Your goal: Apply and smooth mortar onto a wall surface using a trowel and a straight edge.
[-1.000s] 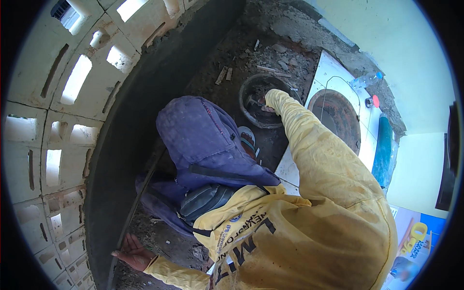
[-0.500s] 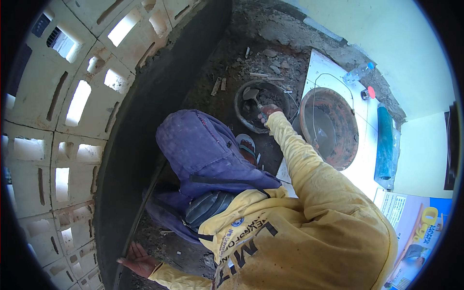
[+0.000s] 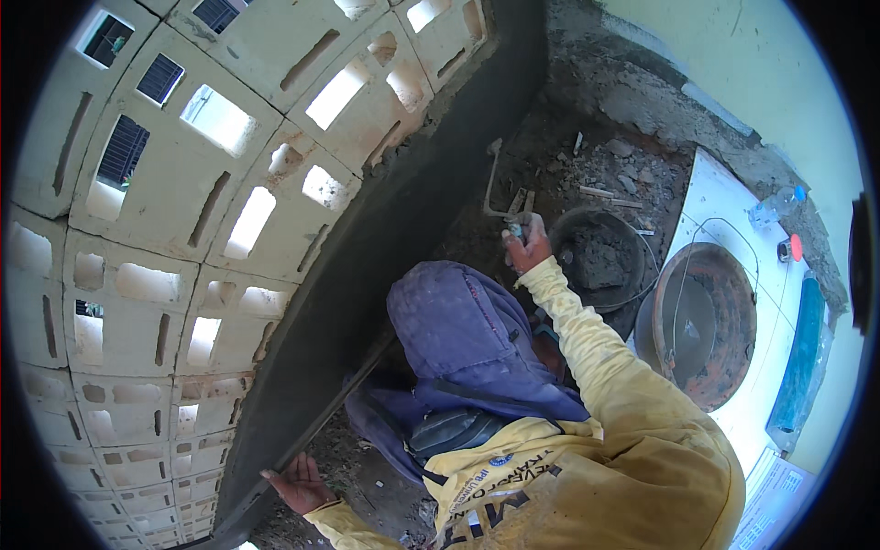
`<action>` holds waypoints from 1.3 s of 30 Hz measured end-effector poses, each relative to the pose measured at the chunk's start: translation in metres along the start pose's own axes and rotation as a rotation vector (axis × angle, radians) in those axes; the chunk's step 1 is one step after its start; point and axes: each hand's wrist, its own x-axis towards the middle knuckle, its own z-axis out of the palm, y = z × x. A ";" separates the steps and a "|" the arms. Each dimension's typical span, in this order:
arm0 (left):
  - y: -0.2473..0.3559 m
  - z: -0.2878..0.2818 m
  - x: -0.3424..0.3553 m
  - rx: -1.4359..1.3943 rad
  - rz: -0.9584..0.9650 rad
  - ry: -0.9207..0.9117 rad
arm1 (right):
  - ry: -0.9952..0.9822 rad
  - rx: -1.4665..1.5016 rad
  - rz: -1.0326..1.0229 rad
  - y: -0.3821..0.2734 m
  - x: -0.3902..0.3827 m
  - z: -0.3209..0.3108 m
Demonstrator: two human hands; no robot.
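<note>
My right hand grips a trowel by its handle, between the bucket and the plastered wall. The trowel shows edge-on, so I cannot tell how much mortar is on its blade. Just right of that hand stands a black bucket with grey mortar in it. Low at the left, my left hand is palm up with its fingers apart. Its thumb lies at or very near a long thin bar along the foot of the dark wet plaster; whether they touch is unclear.
Pale openwork blocks rise above the plaster. To the right, a big stained basin with a wire handle sits on white tiles, near a plastic bottle, a red-lidded jar and a teal roll. Rubble lies at the back.
My right hand has lifted the trowel out of the bucket and brought it left toward the plastered wall. The view has shifted left; my left hand stays low by the bar.
</note>
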 end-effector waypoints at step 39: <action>0.030 0.050 -0.016 0.055 0.055 0.033 | 0.376 0.101 0.738 0.022 -0.062 -0.120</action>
